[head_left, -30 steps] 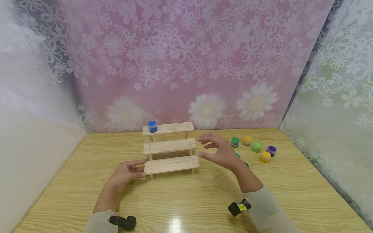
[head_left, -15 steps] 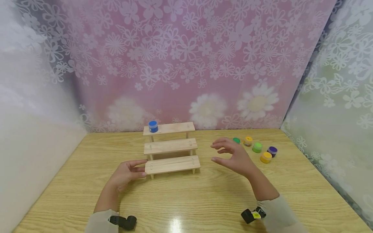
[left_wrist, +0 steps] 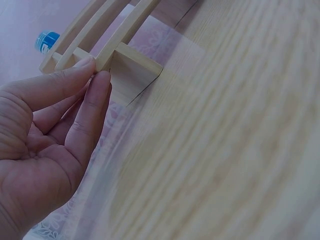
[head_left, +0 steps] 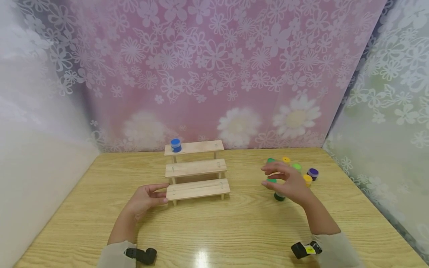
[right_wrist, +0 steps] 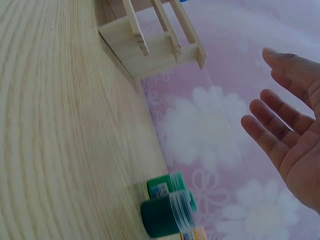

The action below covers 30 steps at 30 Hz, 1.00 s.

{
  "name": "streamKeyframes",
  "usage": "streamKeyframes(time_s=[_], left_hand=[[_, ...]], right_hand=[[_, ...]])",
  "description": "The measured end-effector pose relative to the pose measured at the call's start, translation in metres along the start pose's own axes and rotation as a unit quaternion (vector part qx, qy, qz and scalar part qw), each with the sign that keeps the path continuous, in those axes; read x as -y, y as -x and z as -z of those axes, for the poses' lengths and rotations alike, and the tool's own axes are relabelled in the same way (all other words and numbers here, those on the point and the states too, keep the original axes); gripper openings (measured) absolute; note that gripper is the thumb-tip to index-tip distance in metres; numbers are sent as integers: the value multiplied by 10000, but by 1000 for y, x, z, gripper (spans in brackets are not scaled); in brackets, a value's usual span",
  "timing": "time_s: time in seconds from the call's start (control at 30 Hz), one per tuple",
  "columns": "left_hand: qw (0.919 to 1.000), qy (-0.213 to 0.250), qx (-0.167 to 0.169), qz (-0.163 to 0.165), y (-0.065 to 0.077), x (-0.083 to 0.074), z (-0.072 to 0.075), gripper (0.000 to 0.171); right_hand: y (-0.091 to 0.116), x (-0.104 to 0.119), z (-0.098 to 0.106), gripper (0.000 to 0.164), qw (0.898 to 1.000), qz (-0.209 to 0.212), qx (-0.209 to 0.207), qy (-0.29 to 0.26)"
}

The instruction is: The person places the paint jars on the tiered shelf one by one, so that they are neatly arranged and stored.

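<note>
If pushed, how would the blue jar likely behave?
The blue jar would probably slide before tipping, since it stands upright and looks squat. Knocked over, its round side might roll. The top shelf shows no raised lip, so a hard push could send it off.

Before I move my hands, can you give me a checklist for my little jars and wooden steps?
1. Steps held: ok. Your left hand pinches the left end of the bottom step.
2. Right hand free to grab: ok. Its fingers are open and hold nothing.
3. Blue jar upright: ok. It stands near the left end of the top step.
4. Every jar on the steps: not ok. The purple jar, for one, is on the table.
5. Green jar and dark green jar apart: cannot tell. One overlaps the other in the right wrist view.
</note>
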<state>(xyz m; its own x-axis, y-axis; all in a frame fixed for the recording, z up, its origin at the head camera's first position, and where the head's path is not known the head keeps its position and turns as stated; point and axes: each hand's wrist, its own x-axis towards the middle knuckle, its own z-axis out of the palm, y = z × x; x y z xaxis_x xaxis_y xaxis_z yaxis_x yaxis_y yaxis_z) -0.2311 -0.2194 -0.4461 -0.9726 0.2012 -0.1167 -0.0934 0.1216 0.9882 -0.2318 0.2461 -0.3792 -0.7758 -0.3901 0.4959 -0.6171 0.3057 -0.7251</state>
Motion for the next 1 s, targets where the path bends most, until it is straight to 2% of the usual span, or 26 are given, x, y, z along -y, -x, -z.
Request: streamKeyframes(time_s=[0.2, 0.33, 0.7, 1.0], left_hand=[[10000, 25, 4, -10, 0, 0, -1, 59], [10000, 16, -10, -6, 1, -1, -1, 59], [10000, -24, -41, -9, 1, -1, -1, 59], [10000, -73, -49, 5, 1, 0, -1, 57]], right_hand=[[13, -6, 13, 38, 9989, -444, -140, 111], [20, -13, 20, 36, 9980, -517, -247, 252], [34, -30, 33, 35, 9947, -897, -225, 456], [42, -45, 39, 38, 9855, -1597, -83, 568]])
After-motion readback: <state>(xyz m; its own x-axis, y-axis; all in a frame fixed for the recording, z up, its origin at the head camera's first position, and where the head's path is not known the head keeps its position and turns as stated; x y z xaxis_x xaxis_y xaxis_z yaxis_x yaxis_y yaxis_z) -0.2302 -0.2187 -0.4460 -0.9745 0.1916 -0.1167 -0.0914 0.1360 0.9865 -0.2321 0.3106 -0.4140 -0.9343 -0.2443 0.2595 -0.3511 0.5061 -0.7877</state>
